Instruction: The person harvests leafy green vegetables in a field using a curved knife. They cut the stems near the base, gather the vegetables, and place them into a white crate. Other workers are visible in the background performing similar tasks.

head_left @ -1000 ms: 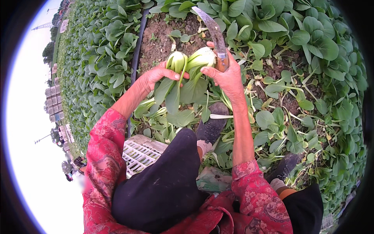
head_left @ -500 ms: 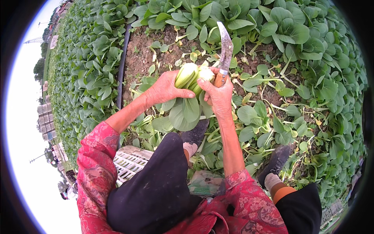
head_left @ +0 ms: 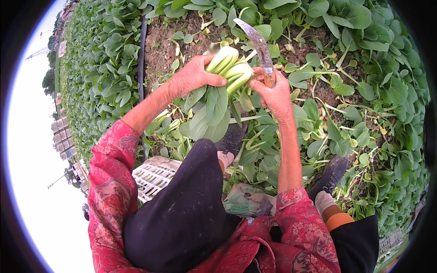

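My left hand (head_left: 197, 75) is closed round the bok choy (head_left: 231, 68), a pair of heads with pale green stalks uppermost and broad leaves hanging below. In my right hand (head_left: 274, 93) is a harvesting knife (head_left: 259, 44), gripped by its wooden handle. Its curved, stained blade points up and away to the left. The right thumb and fingertips reach the edge of the bok choy stalks; whether they pinch a leaf stem there I cannot make out.
Cut leaves (head_left: 314, 129) litter the brown soil (head_left: 159, 43). Dense growing bok choy (head_left: 100, 68) stands left, ahead and right. A black hose (head_left: 142, 59) runs along the left bed. A white slatted crate (head_left: 152, 176) sits by my left knee, and a plastic bag (head_left: 248, 200) lies between my feet.
The bok choy has risen slightly and its two heads now show more apart. My right hand has drawn a little to the right, and the knife blade leans further left.
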Demonstrator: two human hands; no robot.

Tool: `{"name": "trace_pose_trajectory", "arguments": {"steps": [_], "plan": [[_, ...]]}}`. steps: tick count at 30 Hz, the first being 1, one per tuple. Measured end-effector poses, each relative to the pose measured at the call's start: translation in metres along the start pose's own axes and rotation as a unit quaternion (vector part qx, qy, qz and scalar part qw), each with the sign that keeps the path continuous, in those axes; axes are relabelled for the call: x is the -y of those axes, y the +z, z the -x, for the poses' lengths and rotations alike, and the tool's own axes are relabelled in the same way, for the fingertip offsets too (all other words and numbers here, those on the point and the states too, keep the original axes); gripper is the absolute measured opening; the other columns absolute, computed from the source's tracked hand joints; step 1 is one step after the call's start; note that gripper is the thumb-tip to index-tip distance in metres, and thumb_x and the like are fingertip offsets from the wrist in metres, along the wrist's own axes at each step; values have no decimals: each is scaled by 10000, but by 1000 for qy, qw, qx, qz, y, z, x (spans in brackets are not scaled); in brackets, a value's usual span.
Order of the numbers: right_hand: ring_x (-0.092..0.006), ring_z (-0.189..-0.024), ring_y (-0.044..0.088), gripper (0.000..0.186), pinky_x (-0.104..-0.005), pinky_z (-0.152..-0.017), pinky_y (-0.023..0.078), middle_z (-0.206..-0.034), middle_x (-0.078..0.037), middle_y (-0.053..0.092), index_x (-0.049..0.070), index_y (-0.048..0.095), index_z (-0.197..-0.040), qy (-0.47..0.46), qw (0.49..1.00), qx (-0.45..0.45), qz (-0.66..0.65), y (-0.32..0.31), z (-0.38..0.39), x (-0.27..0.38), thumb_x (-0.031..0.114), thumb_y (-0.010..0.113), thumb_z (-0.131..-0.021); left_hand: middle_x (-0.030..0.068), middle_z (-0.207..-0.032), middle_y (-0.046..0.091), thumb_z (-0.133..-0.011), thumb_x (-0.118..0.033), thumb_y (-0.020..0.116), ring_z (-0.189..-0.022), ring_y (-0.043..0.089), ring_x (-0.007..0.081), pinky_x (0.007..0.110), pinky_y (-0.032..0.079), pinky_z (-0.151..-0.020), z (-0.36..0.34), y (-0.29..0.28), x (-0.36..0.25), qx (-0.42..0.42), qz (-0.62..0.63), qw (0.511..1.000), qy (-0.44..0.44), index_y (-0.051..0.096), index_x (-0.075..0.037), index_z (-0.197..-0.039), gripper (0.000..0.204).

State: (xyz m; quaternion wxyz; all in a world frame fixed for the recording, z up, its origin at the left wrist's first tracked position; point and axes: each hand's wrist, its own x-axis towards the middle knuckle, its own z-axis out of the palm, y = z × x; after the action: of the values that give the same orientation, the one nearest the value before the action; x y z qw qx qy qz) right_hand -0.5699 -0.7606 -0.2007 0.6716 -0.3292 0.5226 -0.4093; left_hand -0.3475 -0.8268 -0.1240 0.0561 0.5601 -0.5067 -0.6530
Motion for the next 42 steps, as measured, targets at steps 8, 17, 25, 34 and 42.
{"name": "trace_pose_trajectory", "arguments": {"steps": [8,17,25,34,42], "plan": [[-159,-656,614,287,-323,-687,508,-722,-86,653,30,659,-989,-113,979,-51,164,0,-2,-5,136,664,-722,77,-1154,638,-718,-111,743,-996,613,143,319,491,-926,-5,10,-5,7,-11,1000,-21,525,-17,-1319,646],[-222,-588,562,240,-360,-624,475,-659,-98,593,98,708,-955,-173,917,-175,313,-34,-14,-20,108,635,-727,78,-1150,657,-697,-29,772,-1019,634,154,332,504,-932,0,23,-8,110,152,981,-47,552,-34,-1304,646],[-29,-455,457,602,-186,-371,358,-855,-5,624,26,545,-1228,-28,989,4,-145,3,13,3,230,837,-742,71,-1206,624,-736,-32,753,-1055,618,153,321,488,-956,-10,30,-4,15,143,990,-8,480,-27,-1361,681],[-181,-871,634,549,-318,-788,516,-1027,-69,636,20,573,-1181,-236,879,-386,148,-29,20,16,21,823,-693,-28,-1056,666,-806,-103,732,-923,558,55,249,450,-876,0,-6,-24,-168,-119,973,106,651,-87,-1197,399],[-157,-949,614,612,-285,-753,533,-1098,-84,598,29,539,-1215,-206,944,-72,-248,-10,34,58,-38,802,-666,88,-1449,462,-743,-249,799,-1343,420,261,405,319,-1126,6,50,-70,-40,-243,911,332,493,-104,-1388,728]]}}
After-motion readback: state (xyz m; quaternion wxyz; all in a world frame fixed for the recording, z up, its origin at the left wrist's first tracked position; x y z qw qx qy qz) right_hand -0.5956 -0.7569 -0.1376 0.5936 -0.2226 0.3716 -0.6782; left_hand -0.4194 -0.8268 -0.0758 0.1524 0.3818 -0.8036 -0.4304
